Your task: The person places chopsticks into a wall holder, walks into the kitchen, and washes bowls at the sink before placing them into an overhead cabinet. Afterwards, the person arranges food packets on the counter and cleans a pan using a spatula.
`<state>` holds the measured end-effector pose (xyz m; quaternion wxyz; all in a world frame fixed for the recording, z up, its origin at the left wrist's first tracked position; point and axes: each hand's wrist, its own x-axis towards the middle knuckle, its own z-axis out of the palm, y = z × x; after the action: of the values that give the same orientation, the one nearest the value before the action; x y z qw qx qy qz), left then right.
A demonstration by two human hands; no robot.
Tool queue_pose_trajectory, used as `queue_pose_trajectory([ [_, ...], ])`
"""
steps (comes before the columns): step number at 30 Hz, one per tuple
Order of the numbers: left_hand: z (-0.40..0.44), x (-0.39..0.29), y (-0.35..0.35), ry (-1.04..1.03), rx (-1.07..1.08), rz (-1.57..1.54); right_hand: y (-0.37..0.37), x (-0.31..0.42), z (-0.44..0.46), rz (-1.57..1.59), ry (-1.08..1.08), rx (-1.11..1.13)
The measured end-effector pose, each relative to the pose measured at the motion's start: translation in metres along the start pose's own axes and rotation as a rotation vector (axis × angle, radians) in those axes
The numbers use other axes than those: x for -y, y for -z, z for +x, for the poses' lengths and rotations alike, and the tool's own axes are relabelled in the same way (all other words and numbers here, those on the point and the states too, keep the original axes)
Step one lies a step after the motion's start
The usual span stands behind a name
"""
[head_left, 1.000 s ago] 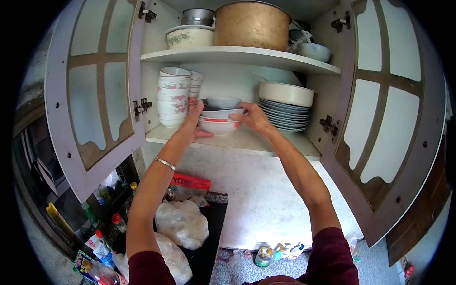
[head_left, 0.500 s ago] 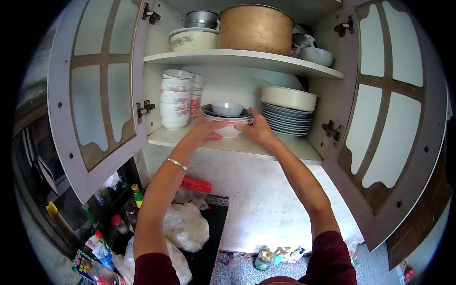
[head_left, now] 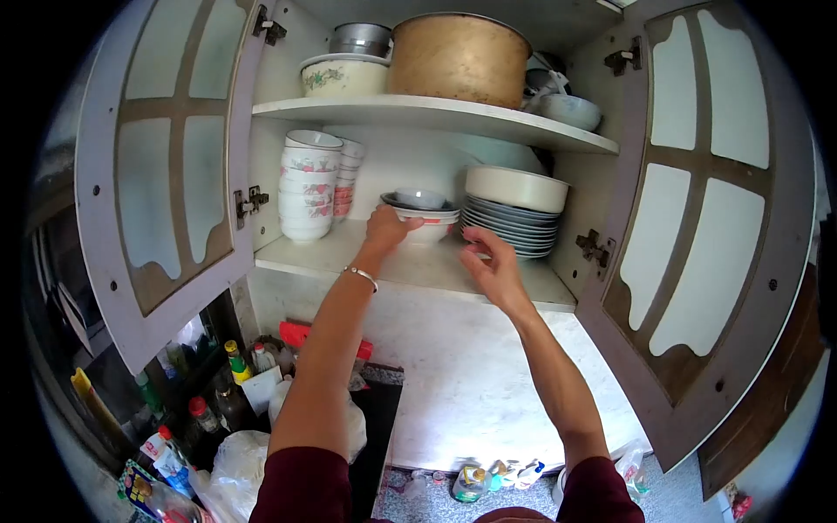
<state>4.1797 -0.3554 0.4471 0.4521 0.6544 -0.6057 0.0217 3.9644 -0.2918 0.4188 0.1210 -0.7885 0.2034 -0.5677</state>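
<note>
On the lower cupboard shelf stands a short stack of bowls (head_left: 436, 232), white with a red mark. A dark-rimmed dish and a small pale bowl (head_left: 419, 200) rest on top of it. My left hand (head_left: 386, 229) grips the stack's left side, thumb across the front; its other fingers are mostly hidden. Held off to the right, in front of the plates, my right hand (head_left: 493, 266) has loosely curled fingers, apart, with nothing in them. A stack of blue-grey plates (head_left: 509, 231) stands behind it, topped by a cream round dish (head_left: 516, 190).
Tall stacks of white bowls (head_left: 307, 187) fill the shelf's left side. Above, the upper shelf (head_left: 418, 106) bears a large brass-coloured pot (head_left: 460, 61). Both cupboard doors stand ajar, left door (head_left: 166, 288) and right door (head_left: 623, 366). Bottles and plastic bags (head_left: 240, 471) crowd the counter below.
My right hand has come off the bowl stack and drawn back toward me. My left hand stays on the stack, which sits slightly farther back. The view has shifted a little.
</note>
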Motion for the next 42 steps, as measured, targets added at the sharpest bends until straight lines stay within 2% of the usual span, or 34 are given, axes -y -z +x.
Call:
queue_pose_trajectory([
  [2,-0.002,0.001,0.003,0.015,0.01,0.011,0.005,0.024,-0.025,0.096,0.001,-0.022],
  [4,-0.008,0.001,0.007,0.027,0.011,0.024,0.014,0.043,-0.05,0.083,0.125,-0.09],
  [7,-0.027,0.0,0.021,0.067,-0.001,0.051,0.032,0.056,-0.1,0.036,0.084,-0.071],
  [10,-0.07,0.009,0.05,-0.323,-0.362,-0.063,0.055,0.047,-0.158,-0.069,0.009,0.052],
  [11,-0.088,0.019,0.061,-0.483,-0.524,-0.076,0.065,0.038,-0.177,-0.079,-0.052,0.039],
  [12,-0.123,0.011,0.091,-0.538,-0.591,-0.128,0.075,0.028,-0.197,-0.09,-0.114,0.025],
  [13,-0.15,0.013,0.117,-0.604,-0.73,-0.025,0.088,0.02,-0.215,0.018,-0.272,-0.078],
  [14,-0.182,0.017,0.146,-0.594,-0.809,0.124,0.103,0.013,-0.23,0.125,-0.43,-0.181],
  [15,-0.207,0.027,0.166,-0.572,-0.91,0.247,0.119,0.014,-0.239,0.121,-0.463,-0.3],
  [16,-0.224,0.047,0.183,-0.637,-1.058,0.155,0.135,0.019,-0.248,0.117,-0.495,-0.419],
  [18,-0.272,0.052,0.218,-0.57,-1.286,0.299,0.161,0.026,-0.264,0.019,-0.406,-0.644],
  [20,-0.301,0.067,0.243,-0.49,-1.428,0.495,0.186,0.038,-0.284,0.06,-0.236,-0.763],
  [21,-0.308,0.077,0.247,-0.483,-1.419,0.505,0.2,0.032,-0.301,-0.01,-0.058,-0.768],
  [23,-0.313,0.1,0.253,-0.278,-1.375,0.307,0.196,0.051,-0.297,-0.046,0.148,-0.758],
  [24,-0.306,0.13,0.255,-0.309,-1.224,-0.126,0.194,0.06,-0.295,-0.064,0.25,-0.748],
  [25,-0.305,0.136,0.254,-0.264,-1.067,-0.426,0.193,0.069,-0.297,-0.126,0.297,-0.651],
  [26,-0.3,0.156,0.255,-0.182,-0.915,-0.688,0.197,0.062,-0.295,-0.06,0.363,-0.627],
  [27,-0.305,0.139,0.254,-0.053,-0.832,-0.816,0.202,0.054,-0.294,0.007,0.427,-0.6],
  [28,-0.309,0.134,0.255,0.009,-0.869,-0.685,0.19,0.066,-0.282,0.031,0.412,-0.556],
  [29,-0.308,0.133,0.253,-0.082,-0.809,-0.849,0.165,0.085,-0.265,0.031,0.459,-0.546],
  [31,-0.315,0.116,0.25,-0.064,-0.818,-0.772,0.135,0.103,-0.259,0.143,0.443,-0.542],
  [32,-0.316,0.114,0.244,-0.131,-0.753,-0.778,0.121,0.112,-0.256,0.2,0.435,-0.541],
  [33,-0.32,0.102,0.235,-0.126,-0.784,-0.697,0.109,0.121,-0.25,0.185,0.407,-0.592],
  [34,-0.324,0.086,0.224,-0.224,-0.816,-0.655,0.101,0.127,-0.247,0.168,0.377,-0.641],
  [35,-0.327,0.085,0.212,-0.208,-0.747,-0.661,0.098,0.119,-0.25,0.192,0.362,-0.611],
  [36,-0.323,0.078,0.194,-0.269,-0.718,-0.749,0.096,0.102,-0.254,-0.017,0.259,-0.662],
  [37,-0.329,0.061,0.18,-0.295,-0.735,-0.629,0.082,0.103,-0.249,-0.16,0.277,-0.667],
  [38,-0.323,0.064,0.16,-0.334,-0.746,-0.38,0.068,0.103,-0.243,-0.305,0.296,-0.677],
  [39,-0.323,0.051,0.149,-0.344,-0.677,-0.398,0.054,0.103,-0.237,-0.446,0.315,-0.693],
  [40,-0.324,0.036,0.136,-0.354,-0.606,-0.418,0.035,0.113,-0.227,-0.323,0.42,-0.641],
  [42,-0.31,0.02,0.099,-0.404,-0.585,-0.319,0.008,0.13,-0.201,-0.401,0.548,-0.397],
])
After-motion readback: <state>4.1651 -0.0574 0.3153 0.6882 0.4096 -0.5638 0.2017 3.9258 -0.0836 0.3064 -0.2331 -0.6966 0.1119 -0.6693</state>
